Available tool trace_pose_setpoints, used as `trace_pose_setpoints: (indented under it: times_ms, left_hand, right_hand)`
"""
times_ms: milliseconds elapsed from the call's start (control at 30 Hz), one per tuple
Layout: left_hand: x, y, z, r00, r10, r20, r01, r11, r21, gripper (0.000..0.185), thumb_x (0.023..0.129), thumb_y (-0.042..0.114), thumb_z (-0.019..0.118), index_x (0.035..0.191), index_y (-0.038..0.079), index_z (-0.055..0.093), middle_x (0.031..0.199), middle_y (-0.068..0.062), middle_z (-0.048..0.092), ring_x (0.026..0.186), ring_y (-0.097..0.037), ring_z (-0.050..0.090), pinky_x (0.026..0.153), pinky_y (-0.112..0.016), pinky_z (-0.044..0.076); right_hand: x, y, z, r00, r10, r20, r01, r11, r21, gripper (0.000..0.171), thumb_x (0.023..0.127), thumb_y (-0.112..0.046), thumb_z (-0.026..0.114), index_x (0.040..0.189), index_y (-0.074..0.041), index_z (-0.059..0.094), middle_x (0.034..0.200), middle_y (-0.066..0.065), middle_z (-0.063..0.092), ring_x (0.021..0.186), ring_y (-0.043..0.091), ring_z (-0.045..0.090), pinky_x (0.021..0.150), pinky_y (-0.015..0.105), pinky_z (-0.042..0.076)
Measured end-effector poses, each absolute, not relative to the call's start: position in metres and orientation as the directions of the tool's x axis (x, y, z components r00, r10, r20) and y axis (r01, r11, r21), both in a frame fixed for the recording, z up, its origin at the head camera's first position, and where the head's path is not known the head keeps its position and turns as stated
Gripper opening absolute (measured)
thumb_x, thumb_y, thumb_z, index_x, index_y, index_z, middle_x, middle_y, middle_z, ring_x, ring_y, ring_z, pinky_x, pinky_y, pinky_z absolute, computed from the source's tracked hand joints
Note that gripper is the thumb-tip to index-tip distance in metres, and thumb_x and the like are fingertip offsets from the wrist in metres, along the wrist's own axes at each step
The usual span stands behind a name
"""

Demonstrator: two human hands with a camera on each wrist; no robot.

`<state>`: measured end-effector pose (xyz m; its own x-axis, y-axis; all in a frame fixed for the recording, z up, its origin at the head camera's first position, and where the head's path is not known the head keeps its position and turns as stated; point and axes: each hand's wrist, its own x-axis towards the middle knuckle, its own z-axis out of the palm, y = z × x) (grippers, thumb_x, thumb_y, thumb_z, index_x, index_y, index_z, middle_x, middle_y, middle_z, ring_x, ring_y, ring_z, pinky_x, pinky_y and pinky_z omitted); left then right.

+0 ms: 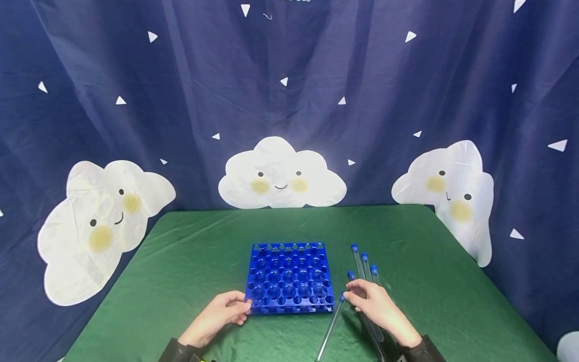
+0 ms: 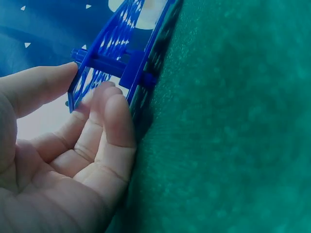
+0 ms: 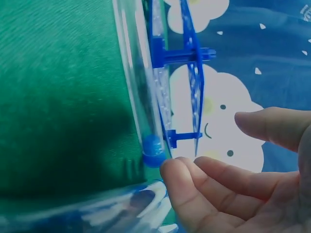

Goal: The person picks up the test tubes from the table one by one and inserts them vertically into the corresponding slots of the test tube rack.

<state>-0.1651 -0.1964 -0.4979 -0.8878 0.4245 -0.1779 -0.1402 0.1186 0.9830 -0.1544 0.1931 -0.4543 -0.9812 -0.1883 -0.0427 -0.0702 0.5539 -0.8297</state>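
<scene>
A blue test tube rack (image 1: 289,284) stands on the green cloth, its holes facing up. My left hand (image 1: 219,314) grips its near left corner; in the left wrist view the thumb lies on the upper plate's edge, with fingertips (image 2: 114,104) on the other side. Just right of the rack lies a clear test tube (image 1: 329,329) with a blue cap (image 3: 154,155). Beside that cap is my right hand (image 1: 375,306), its thumb spread well apart from the fingers. The index fingertip is close to the cap; whether it touches I cannot tell.
Several more blue-capped tubes (image 1: 357,261) lie on the right, partly hidden under my right hand. A green cloth (image 1: 190,261) covers the table. Behind it hangs a dark blue curtain (image 1: 190,100) with white clouds.
</scene>
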Motion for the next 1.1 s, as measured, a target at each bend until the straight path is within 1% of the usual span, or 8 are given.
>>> trace_pose_setpoints:
  times_ms: [200,333,467,567,667,767,933,1100]
  left_hand:
    - [-0.165,-0.194,-0.499,-0.887,0.427,-0.175,-0.133,0.127,0.983,0.023,0.095,0.020,0.062,0.101,-0.002,0.057,0.089,-0.001,0.063,0.078,-0.010,0.061,0.070,-0.024,0.055]
    - [-0.165,-0.195,-0.499,-0.888,0.425,-0.175,-0.133,0.128,0.983,0.022,0.095,0.020,0.062,0.101,-0.001,0.057,0.089,0.000,0.062,0.078,-0.010,0.061,0.070,-0.024,0.055]
    - [-0.165,-0.195,-0.499,-0.885,0.427,-0.187,-0.145,0.130,0.981,0.022,0.095,0.021,0.061,0.101,0.001,0.057,0.089,0.001,0.062,0.078,-0.011,0.061,0.071,-0.024,0.055]
    - [-0.165,-0.195,-0.499,-0.882,0.429,-0.194,-0.151,0.134,0.979,0.022,0.095,0.021,0.062,0.101,0.000,0.058,0.089,0.001,0.062,0.078,-0.011,0.061,0.071,-0.024,0.055]
    - [-0.165,-0.196,-0.500,-0.881,0.431,-0.195,-0.149,0.139,0.979,0.022,0.095,0.021,0.061,0.102,0.000,0.058,0.089,0.001,0.063,0.078,-0.011,0.061,0.071,-0.024,0.055]
    - [-0.166,-0.196,-0.500,-0.879,0.437,-0.191,-0.144,0.140,0.980,0.023,0.096,0.021,0.061,0.102,0.000,0.057,0.090,0.000,0.063,0.079,-0.010,0.061,0.072,-0.024,0.054]
    - [-0.166,-0.196,-0.501,-0.876,0.447,-0.181,-0.133,0.138,0.982,0.025,0.096,0.021,0.061,0.103,-0.002,0.057,0.091,0.000,0.062,0.079,-0.010,0.061,0.072,-0.024,0.054]
    - [-0.167,-0.197,-0.502,-0.875,0.452,-0.175,-0.126,0.137,0.983,0.026,0.095,0.020,0.061,0.104,-0.004,0.057,0.091,0.000,0.062,0.079,-0.010,0.061,0.071,-0.024,0.054]
  right_hand:
    - [-0.157,0.183,-0.459,-0.984,-0.165,-0.066,-0.046,0.593,-0.804,0.023,0.092,-0.019,0.065,0.101,0.002,0.064,0.075,0.006,0.065,0.061,0.015,0.060,0.051,0.025,0.053]
    - [-0.160,0.174,-0.457,-0.992,-0.126,-0.003,-0.089,0.722,-0.686,0.013,0.089,-0.017,0.068,0.084,-0.005,0.064,0.065,0.000,0.058,0.053,0.012,0.053,0.046,0.024,0.046]
    - [-0.164,0.166,-0.453,-0.993,-0.084,0.089,-0.118,0.843,-0.525,0.024,0.086,-0.015,0.069,0.065,-0.011,0.057,0.057,-0.004,0.046,0.050,0.011,0.042,0.048,0.025,0.035]
    - [-0.168,0.163,-0.452,-0.992,-0.071,0.106,-0.112,0.881,-0.459,0.034,0.085,-0.015,0.068,0.057,-0.012,0.050,0.054,-0.004,0.040,0.049,0.013,0.039,0.047,0.027,0.032]
    - [-0.172,0.160,-0.454,-0.993,-0.077,0.095,-0.109,0.904,-0.413,0.035,0.085,-0.016,0.069,0.056,-0.011,0.049,0.054,-0.002,0.041,0.047,0.014,0.040,0.046,0.029,0.034]
    - [-0.175,0.158,-0.457,-0.989,-0.100,0.111,-0.133,0.927,-0.350,0.032,0.084,-0.018,0.071,0.060,-0.009,0.052,0.056,0.002,0.048,0.048,0.017,0.046,0.045,0.034,0.039]
    - [-0.177,0.152,-0.463,-0.972,-0.116,0.202,-0.162,0.960,-0.228,0.031,0.078,-0.023,0.076,0.061,-0.006,0.057,0.059,0.009,0.058,0.049,0.026,0.057,0.045,0.042,0.047]
    - [-0.175,0.145,-0.469,-0.947,-0.106,0.302,-0.152,0.980,-0.131,0.032,0.072,-0.025,0.081,0.060,-0.006,0.058,0.058,0.011,0.060,0.048,0.028,0.058,0.039,0.041,0.046]
